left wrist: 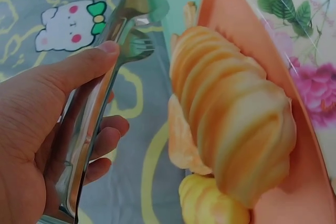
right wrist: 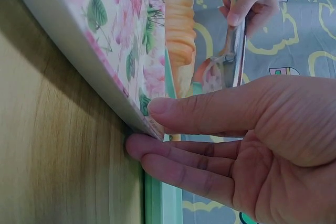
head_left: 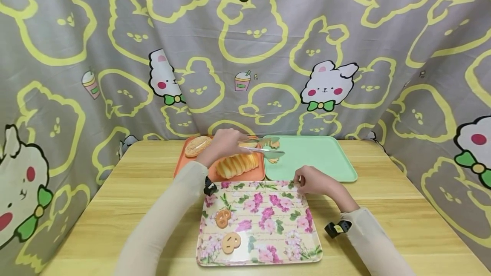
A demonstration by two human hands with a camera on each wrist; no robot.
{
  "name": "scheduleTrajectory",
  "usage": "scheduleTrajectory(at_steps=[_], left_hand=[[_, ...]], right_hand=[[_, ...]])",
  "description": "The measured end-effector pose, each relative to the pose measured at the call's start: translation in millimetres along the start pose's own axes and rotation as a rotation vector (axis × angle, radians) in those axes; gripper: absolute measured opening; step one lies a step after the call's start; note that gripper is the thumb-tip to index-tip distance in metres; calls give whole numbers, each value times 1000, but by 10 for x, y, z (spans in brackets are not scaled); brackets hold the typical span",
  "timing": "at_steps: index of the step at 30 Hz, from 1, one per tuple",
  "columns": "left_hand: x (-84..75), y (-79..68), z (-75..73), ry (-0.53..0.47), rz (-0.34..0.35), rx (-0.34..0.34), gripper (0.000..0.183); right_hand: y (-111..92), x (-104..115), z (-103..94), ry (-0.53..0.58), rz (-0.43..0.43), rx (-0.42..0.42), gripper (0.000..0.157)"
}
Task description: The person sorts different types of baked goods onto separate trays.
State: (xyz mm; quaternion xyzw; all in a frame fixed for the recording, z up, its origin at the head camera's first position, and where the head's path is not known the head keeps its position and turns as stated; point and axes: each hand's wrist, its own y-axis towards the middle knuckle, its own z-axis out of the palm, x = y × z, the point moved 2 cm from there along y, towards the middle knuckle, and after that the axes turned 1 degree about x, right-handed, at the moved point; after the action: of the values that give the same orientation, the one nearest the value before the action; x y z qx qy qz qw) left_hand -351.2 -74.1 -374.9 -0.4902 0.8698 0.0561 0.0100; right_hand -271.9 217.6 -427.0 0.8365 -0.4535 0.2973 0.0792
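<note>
My left hand (head_left: pixel 226 143) grips metal food tongs (head_left: pixel 272 153) above the orange tray (head_left: pixel 179 166). The tips of the tongs, one of them slotted, stand apart over the left edge of the green tray (head_left: pixel 314 156). Below that hand lies a ridged bread loaf (left wrist: pixel 236 114). My right hand (head_left: pixel 315 182) pinches the far right corner of the floral tray (head_left: pixel 264 235) between thumb and fingers. Two cookies, a pretzel-shaped one (head_left: pixel 223 219) and a paler round one (head_left: pixel 231 242), lie on the floral tray's left side.
An oval sesame bun (head_left: pixel 197 146) lies at the orange tray's far left. Small brown pieces (head_left: pixel 273 161) show by the green tray's left edge, partly behind the tongs. A yellow roll (left wrist: pixel 212 203) sits beside the loaf. A patterned curtain (head_left: pixel 253 46) hangs behind the wooden table (head_left: pixel 399 225).
</note>
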Motion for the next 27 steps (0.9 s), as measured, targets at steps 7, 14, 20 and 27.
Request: scheduleTrajectory(at_steps=[7,14,20,27], left_hand=[[99,-230,-104,-36,-7,-5,54],[296,-589,-223,-141,-1,-12,58],[547,-905,-235,-359,35,3,56],[804,-1246,-146,-471,47,77,53]], right_hand=[[-2,9,14,1,0,-1,10],[-6,31,5,-3,-4,-3,10],[-12,37,-11,-8,-3,-5,10],[-10,25,-4,-17,-18,-4,11]])
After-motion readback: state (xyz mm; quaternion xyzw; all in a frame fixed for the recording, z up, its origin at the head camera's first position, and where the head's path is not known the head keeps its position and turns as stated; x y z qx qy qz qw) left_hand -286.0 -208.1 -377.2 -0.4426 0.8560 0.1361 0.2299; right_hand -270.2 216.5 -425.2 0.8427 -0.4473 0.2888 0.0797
